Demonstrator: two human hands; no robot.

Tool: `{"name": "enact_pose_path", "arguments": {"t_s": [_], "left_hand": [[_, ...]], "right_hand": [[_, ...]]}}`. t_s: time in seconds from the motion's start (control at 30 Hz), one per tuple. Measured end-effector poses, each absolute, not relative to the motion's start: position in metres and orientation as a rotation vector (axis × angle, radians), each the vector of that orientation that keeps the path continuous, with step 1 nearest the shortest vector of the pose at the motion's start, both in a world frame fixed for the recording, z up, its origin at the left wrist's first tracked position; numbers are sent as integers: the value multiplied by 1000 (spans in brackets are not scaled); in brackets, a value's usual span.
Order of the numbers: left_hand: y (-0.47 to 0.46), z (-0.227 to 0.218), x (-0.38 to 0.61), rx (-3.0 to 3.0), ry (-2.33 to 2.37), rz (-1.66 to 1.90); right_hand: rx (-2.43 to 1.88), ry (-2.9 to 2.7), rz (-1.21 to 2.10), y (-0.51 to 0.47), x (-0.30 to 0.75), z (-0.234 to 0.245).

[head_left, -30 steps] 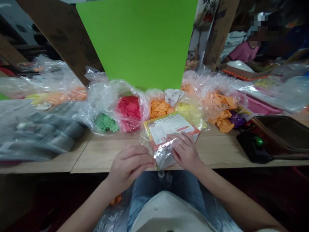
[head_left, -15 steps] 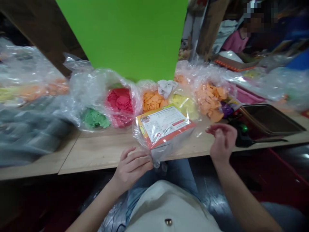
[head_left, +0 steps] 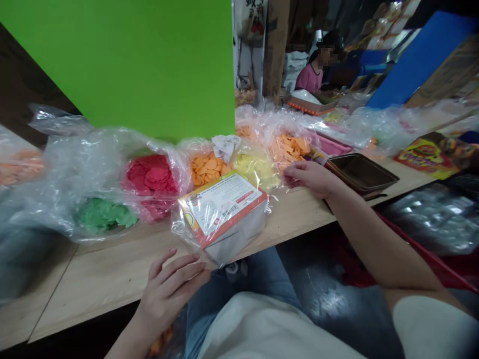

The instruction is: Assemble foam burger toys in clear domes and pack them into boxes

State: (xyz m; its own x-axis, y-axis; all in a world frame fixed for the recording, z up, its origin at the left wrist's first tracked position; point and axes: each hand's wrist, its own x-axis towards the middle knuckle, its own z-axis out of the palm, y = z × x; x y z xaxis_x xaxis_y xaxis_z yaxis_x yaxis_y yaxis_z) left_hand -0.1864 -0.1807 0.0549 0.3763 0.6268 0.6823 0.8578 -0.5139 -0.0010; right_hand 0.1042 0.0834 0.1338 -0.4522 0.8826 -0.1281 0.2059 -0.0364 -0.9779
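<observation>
- Our left hand (head_left: pixel 172 289) has loosely bent fingers at the near corner of the box (head_left: pixel 224 204); whether they pinch its clear film (head_left: pixel 179 224), we cannot tell.
- Our right hand (head_left: pixel 310 177), fingers drawn close together, reaches right of the box; its fingertips blur, so we cannot tell whether it grips anything.
- We see the box between both hands, its fine print illegible.
- Right of the box, our forearm (head_left: pixel 366 224) partly hides a brown tray (head_left: pixel 362 174).
- Far left of the box, a grey heap (head_left: pixel 22 254) is blurred and cut off.
</observation>
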Motion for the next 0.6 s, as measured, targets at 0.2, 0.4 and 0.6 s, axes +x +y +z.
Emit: {"name": "enact_pose_path", "arguments": {"t_s": [0.2,0.4,0.6], "left_hand": [[-187,48,-200,-2263,-1392,-858],[-193,46,-209,-2191,-1678,-915],[-192,52,-211,-2244,-1766,-928]], "right_hand": [[-1122,-1599,1466,58,128,117],[-1099,-1450,1728,43,144,43],[-981,-1356,1748,50,121,18]]}}
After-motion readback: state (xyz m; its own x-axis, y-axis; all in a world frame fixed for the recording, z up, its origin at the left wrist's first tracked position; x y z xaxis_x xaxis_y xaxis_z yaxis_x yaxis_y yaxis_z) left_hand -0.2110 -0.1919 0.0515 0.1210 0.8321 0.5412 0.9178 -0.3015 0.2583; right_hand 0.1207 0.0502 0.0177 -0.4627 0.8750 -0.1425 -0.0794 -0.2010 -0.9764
